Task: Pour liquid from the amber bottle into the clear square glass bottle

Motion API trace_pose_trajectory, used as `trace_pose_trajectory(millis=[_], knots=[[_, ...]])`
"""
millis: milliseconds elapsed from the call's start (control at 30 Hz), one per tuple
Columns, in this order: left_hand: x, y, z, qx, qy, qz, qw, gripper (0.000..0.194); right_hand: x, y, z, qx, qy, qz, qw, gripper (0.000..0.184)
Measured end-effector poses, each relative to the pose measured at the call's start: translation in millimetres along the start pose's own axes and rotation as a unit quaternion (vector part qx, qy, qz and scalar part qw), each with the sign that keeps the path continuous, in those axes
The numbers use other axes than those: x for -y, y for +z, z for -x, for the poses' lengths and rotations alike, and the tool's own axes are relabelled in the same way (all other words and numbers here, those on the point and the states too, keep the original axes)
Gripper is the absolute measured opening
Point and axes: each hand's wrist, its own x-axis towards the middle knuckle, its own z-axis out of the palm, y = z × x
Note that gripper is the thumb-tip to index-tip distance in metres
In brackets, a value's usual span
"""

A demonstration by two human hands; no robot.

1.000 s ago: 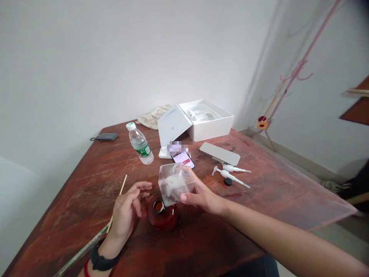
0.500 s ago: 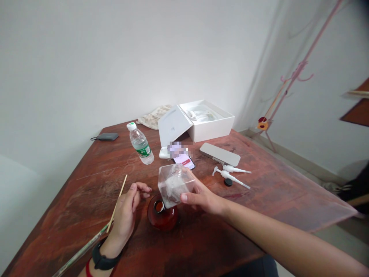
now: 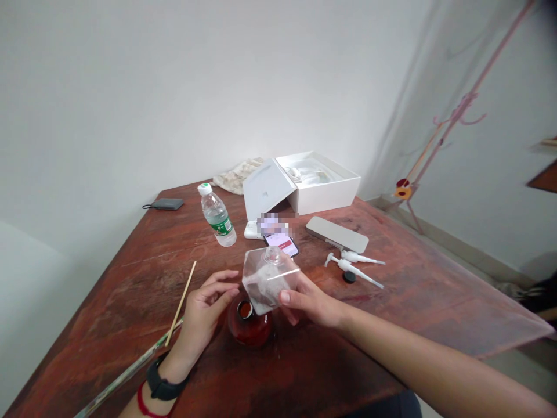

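Observation:
My right hand (image 3: pixel 311 299) grips a clear square bottle (image 3: pixel 267 281) by its right side, and the bottle's uncapped neck points up. Whitish, cloudy stuff shows inside it. Just below and partly behind it, a round amber-red bottle (image 3: pixel 249 330) with an uncovered dark mouth stands on the table. My left hand (image 3: pixel 211 305) is beside both bottles with its fingers apart, holding nothing; its fingertips come close to the clear bottle's left side. To the right lie two white pump dispensers (image 3: pixel 352 268) and a small black cap (image 3: pixel 348 277).
On the wooden table (image 3: pixel 108 296) are a water bottle (image 3: pixel 220 220), a wooden stick (image 3: pixel 181 302), a long thin rod (image 3: pixel 126 371), a phone (image 3: pixel 282 244), a grey slab-like case (image 3: pixel 337 234), an open white box (image 3: pixel 324 194), a cloth (image 3: pixel 235 177) and a dark small device (image 3: pixel 167 204).
My left hand has spread its fingers and reached toward the clear bottle. The right hand still holds that bottle in nearly the same place. The whole view has shifted slightly.

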Motion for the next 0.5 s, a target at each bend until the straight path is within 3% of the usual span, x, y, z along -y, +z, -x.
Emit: trace_pose_trajectory(millis=[333, 500], knots=[[2.0, -3.3, -2.2, -0.033, 0.006, -0.026, 0.999, 0.036, -0.6, -1.7, 0.0, 0.032, 0.0, 0.035, 0.999, 0.088], [1.8, -1.3, -0.9, -0.05, -0.002, -0.037, 0.998, 0.049, -0.8, -0.2, 0.5, 0.025, -0.006, 0.037, 0.999, 0.086]])
